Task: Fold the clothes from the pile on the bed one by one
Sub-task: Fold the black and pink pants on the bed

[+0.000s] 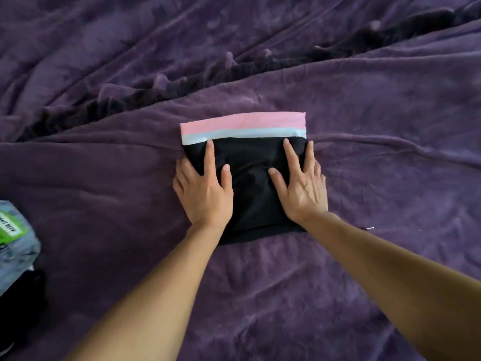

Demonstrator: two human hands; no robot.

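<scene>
Far left of the folded black fabric garment with a pink and pale-blue band (250, 194), a pale blue-grey garment with a green label (15, 246) lies on the crumpled purple plush blanket (390, 126). The left hand (205, 188), fingers spread, presses flat on the garment's left side. The right hand (303, 188), also spread, presses on its right side.

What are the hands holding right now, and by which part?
Nothing is gripped: the left hand and the right hand press flat on the black part of the folded garment.
</scene>
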